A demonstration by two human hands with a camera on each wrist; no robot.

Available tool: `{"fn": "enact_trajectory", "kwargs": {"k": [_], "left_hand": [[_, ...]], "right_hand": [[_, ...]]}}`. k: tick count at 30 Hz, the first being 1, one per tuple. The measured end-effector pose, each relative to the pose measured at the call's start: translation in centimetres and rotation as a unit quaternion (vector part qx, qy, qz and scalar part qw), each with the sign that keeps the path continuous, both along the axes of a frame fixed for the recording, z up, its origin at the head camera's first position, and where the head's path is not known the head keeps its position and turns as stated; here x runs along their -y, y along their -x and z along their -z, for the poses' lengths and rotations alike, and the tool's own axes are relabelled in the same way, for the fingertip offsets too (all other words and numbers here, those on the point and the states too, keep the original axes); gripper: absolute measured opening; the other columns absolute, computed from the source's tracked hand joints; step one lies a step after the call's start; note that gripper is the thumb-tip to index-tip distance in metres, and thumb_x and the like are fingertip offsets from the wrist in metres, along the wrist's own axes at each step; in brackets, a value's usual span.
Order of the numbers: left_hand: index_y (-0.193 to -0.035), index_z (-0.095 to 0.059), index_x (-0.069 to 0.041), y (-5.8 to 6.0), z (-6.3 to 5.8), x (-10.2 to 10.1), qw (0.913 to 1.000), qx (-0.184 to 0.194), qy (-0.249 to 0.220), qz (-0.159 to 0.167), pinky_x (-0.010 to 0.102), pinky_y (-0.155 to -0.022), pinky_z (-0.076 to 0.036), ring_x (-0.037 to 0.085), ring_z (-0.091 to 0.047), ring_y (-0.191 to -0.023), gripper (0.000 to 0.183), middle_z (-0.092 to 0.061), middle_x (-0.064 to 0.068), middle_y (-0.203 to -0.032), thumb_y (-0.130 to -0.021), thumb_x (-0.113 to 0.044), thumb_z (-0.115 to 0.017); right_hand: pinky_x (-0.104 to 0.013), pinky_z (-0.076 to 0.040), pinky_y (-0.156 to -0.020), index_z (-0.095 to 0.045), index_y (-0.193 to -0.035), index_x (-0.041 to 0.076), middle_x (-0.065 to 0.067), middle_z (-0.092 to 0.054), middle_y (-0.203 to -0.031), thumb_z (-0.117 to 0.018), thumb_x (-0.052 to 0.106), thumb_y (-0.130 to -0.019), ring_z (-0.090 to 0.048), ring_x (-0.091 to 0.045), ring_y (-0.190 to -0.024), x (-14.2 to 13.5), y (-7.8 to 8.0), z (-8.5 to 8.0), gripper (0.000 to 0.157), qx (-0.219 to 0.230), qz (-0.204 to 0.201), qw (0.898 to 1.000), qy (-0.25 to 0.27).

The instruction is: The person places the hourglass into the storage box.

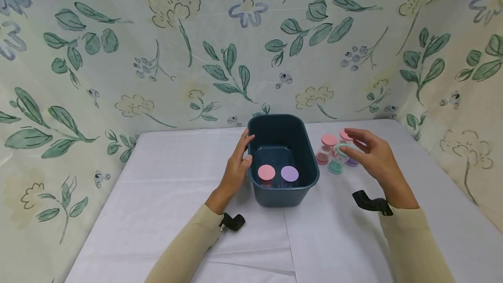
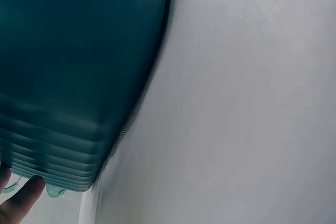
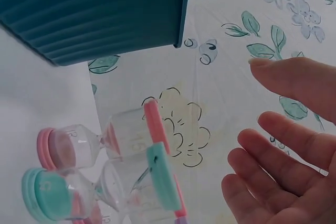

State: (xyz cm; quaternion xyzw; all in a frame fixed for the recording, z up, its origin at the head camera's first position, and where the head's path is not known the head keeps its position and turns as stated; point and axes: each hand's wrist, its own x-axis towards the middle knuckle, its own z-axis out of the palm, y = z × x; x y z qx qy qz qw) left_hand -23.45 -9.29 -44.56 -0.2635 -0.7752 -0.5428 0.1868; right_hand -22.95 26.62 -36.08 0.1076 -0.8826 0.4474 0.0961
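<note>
A dark teal plastic bin (image 1: 284,198) stands on the table, holding a pink-capped sand timer (image 1: 266,172) and a purple-capped one (image 1: 289,174) at its near end. My left hand (image 1: 235,170) rests against the bin's left side, fingers extended; the left wrist view shows fingertips (image 2: 29,195) touching its ribbed wall. Right of the bin, a mint sand timer (image 1: 335,167) stands among pink ones (image 1: 322,157) and one with a purple base (image 1: 351,162). Just beside and above this group, my right hand (image 1: 375,156) holds nothing, its fingers (image 3: 286,145) spread apart from the thumb.
A white cloth (image 1: 169,195) covers the table. Behind it and along the right side hangs a flowered curtain (image 1: 243,73). Each wrist carries a black strap mount, one on the left (image 1: 233,222) and one on the right (image 1: 371,203).
</note>
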Motion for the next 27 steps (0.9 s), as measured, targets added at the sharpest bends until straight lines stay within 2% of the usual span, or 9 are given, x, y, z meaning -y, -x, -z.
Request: {"fn": "enact_trajectory", "kwargs": {"k": [7,11,16,20,27], "left_hand": [[-0.151,-0.031,-0.014,0.1,0.1,0.2,1.0000,0.001,0.001,0.003,0.051,-0.114,-0.022,0.016,-0.012,-0.147,0.056,-0.012,0.002,-0.162,-0.097,-0.029,-0.034],[-0.151,-0.030,-0.016,0.3,-0.1,0.2,1.0000,0.001,0.003,0.000,0.051,-0.114,-0.022,0.015,-0.012,-0.147,0.056,-0.012,0.001,-0.162,-0.098,-0.032,-0.033],[-0.151,-0.031,-0.013,0.3,-0.2,0.0,1.0000,0.000,0.001,0.001,0.051,-0.114,-0.022,0.016,-0.013,-0.147,0.055,-0.013,0.006,-0.162,-0.097,-0.027,-0.035],[-0.150,-0.032,-0.012,0.0,-0.1,-0.1,1.0000,0.004,0.001,-0.002,0.052,-0.114,-0.022,0.017,-0.013,-0.147,0.055,-0.013,0.006,-0.162,-0.097,-0.028,-0.034],[-0.151,-0.031,-0.018,-0.1,0.1,-0.2,1.0000,0.010,-0.002,-0.002,0.050,-0.114,-0.022,0.015,-0.012,-0.147,0.055,-0.012,0.002,-0.162,-0.097,-0.030,-0.034]], "right_hand": [[-0.011,-0.036,-0.097,-0.049,-0.139,0.009,-0.009,-0.049,-0.142,-0.070,0.035,-0.087,-0.044,-0.031,-0.130,-0.8,0.8,1.0,0.061,0.013,0.003,1.000,-0.005],[-0.024,-0.037,-0.103,-0.048,-0.141,0.011,-0.008,-0.048,-0.143,-0.069,0.037,-0.087,-0.043,-0.029,-0.131,-1.1,1.3,1.2,0.063,0.024,0.002,1.000,-0.011],[-0.044,-0.034,-0.107,-0.045,-0.143,0.011,-0.010,-0.045,-0.146,-0.069,0.039,-0.087,-0.041,-0.030,-0.134,-1.4,1.7,1.7,0.067,0.048,0.007,0.999,-0.011],[-0.048,-0.034,-0.106,-0.043,-0.145,0.010,-0.014,-0.043,-0.147,-0.067,0.042,-0.088,-0.040,-0.034,-0.134,-1.5,1.6,2.3,0.069,0.063,0.009,0.998,-0.018],[-0.050,-0.036,-0.103,-0.044,-0.143,0.008,-0.016,-0.045,-0.145,-0.067,0.039,-0.089,-0.041,-0.035,-0.133,-1.6,1.8,3.2,0.067,0.058,0.010,0.998,-0.022]]}}
